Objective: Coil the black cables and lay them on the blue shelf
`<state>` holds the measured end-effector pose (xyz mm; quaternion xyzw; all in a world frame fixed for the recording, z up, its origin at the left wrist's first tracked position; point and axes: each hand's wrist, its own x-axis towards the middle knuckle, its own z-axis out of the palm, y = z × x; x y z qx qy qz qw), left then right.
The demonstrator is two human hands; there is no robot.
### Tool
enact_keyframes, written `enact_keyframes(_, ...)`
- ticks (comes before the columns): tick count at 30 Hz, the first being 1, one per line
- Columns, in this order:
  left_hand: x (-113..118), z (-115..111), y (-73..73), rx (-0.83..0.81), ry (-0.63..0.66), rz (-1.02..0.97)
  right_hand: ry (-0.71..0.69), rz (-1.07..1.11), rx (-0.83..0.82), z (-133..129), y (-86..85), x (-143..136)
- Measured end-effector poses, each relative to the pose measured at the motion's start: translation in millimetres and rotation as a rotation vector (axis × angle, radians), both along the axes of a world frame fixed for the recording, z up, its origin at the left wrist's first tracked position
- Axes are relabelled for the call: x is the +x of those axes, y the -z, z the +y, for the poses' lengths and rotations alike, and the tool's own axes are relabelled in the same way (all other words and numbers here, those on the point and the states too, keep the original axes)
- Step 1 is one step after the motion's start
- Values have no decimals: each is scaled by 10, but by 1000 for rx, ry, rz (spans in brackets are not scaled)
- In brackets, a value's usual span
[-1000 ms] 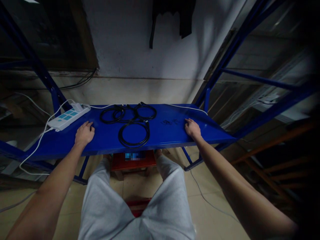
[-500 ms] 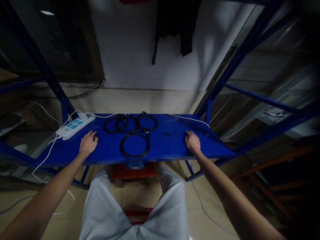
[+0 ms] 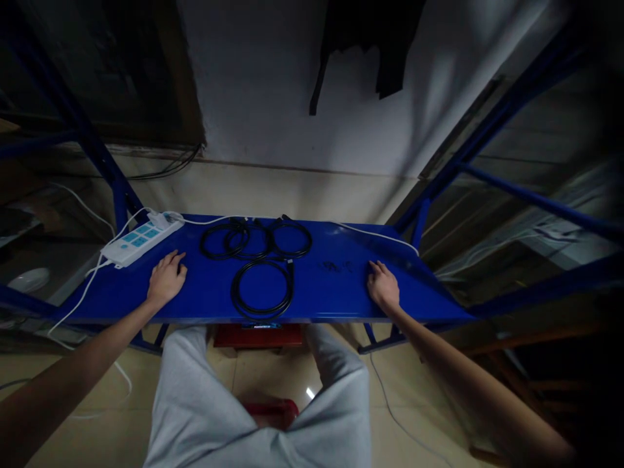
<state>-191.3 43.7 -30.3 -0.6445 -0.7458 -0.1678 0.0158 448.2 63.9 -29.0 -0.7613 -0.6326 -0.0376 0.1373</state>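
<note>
On the blue tabletop (image 3: 322, 292), my left hand (image 3: 166, 278) rests palm down with its fingers apart, to the right of a white power strip (image 3: 141, 242). My right hand (image 3: 383, 285) lies on the right part of the same surface, holding nothing, with its index finger pointing forward. Between my hands, a coiled black cable (image 3: 234, 294) lies near the front edge. Behind it are three more black coils in a row: a left one (image 3: 203, 244), a middle one (image 3: 267, 240) and a right one (image 3: 310, 242). Neither hand touches a cable.
A white cord (image 3: 375, 233) runs along the back edge. Blue metal posts (image 3: 92, 153) rise at both sides. A dark cloth (image 3: 370, 32) hangs on the wall behind. Beneath the table's front edge is a red stool (image 3: 258, 335), between my knees.
The camera view has shifted and tilted slightly. Both hands stay flat on the table, and the cables and power strip lie as before.
</note>
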Motion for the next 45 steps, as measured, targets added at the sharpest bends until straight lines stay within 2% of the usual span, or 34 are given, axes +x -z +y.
enact_keyframes(6, -26, 38, 48, 10, 5, 7, -37, 9, 34, 80, 106, 89)
enact_keyframes(16, 33, -11, -42, 8, 18, -21, 24, 29, 30, 24, -11, -41)
enact_keyframes(20, 16, -20, -63, 42, 22, -108, 6, 6, 14, 11, -5, -55)
enact_keyframes(22, 39, -75, -113, 137, 53, -206, 13, 3, 8, 12, -3, -66)
enact_keyframes(24, 136, -190, -201, 323, 124, -297, 45, 4, 2, 14, -11, -79)
enact_keyframes(26, 336, -358, -307, 402, 268, -322, 67, 4, -14, 11, -29, -86)
enact_keyframes(28, 610, -539, -390, 301, 543, -275, 65, 5, -24, 6, -49, -86)
enact_keyframes(30, 897, -683, -421, 111, 854, -96, 56, -1, -15, 3, -60, -78)
enact_keyframes(32, 1139, -760, -400, 74, 1012, 45, 52, -14, -7, 8, -58, -62)
enact_keyframes(34, 1317, -778, -347, 109, 1082, 134, 38, -33, -4, 18, -44, -36)
enact_keyframes(39, 1579, -792, -262, 174, 1130, 294, -38, -89, 13, 39, 1, 29)
enact_keyframes(42, 1660, -813, -299, 211, 1169, 358, -61, -109, 22, 39, 10, 40)
enact_keyframes(45, 1637, -777, -339, 214, 1173, 411, -68, -117, 28, 32, 13, 32)
